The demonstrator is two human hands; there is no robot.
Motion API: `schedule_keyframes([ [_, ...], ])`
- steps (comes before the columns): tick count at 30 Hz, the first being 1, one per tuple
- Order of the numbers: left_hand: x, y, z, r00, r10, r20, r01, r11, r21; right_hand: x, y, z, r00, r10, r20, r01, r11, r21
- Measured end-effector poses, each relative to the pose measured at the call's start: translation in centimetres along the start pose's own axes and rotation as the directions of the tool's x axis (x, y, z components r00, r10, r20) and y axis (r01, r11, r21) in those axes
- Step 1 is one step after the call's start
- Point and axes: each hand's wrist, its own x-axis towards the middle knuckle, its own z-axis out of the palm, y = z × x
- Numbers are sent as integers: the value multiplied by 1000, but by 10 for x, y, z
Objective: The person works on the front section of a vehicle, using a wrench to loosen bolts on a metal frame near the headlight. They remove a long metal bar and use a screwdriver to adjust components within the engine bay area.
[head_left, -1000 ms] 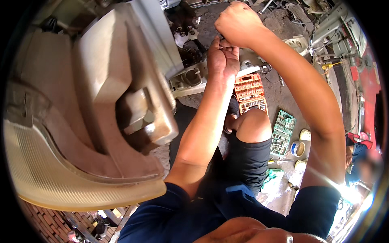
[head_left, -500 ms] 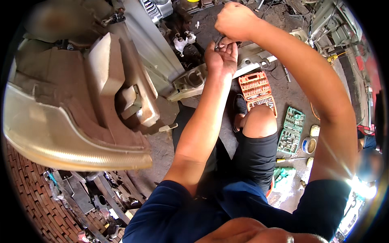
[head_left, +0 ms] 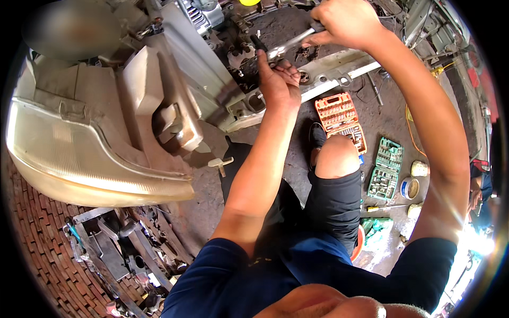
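Observation:
A ratchet wrench [head_left: 290, 43] with a shiny metal shank slants across the engine bay of a car. My right hand [head_left: 347, 24] is closed around its dark handle at the upper right. At the other end my left hand [head_left: 279, 85] is turned palm up, its fingers curled and its thumb against the wrench's head. A short dark piece [head_left: 258, 43] sticks up beside that thumb; what it is I cannot make out. Below both hands runs the car's pale front crossmember [head_left: 323, 80].
A large headlight [head_left: 95, 164] with surrounding bodywork fills the left. On the floor lie an orange socket set case [head_left: 338, 111], a green socket set case [head_left: 385, 167], a round tub [head_left: 409, 188] and a screwdriver [head_left: 389, 207]. Scrap parts [head_left: 127, 249] are piled at the lower left.
My right hand has moved up and right, away from my left, and the wrench's shank now shows between them. My left hand has shifted slightly left.

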Motion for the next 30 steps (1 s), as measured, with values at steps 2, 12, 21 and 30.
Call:
schedule_keyframes([
  [2, 0, 9, 3, 998, 50, 38, -50, 999, 16, 5, 1, -1, 999, -15, -45, 15, 1000, -13],
  [12, 13, 18, 7, 997, 38, 63, -38, 999, 3, 28, -3, -20, 1000, 3, 11, -2, 999, -53],
  [21, 14, 18, 9, 972, -113, 205, 149, 974, -169, 45, -17, -65, 992, -58, 114, 74, 988, -135],
  [30, 19, 7, 6, 975, -69, 210, 115, 969, -219, 53, -13, -50, 993, -112, 36, 116, 980, -160],
])
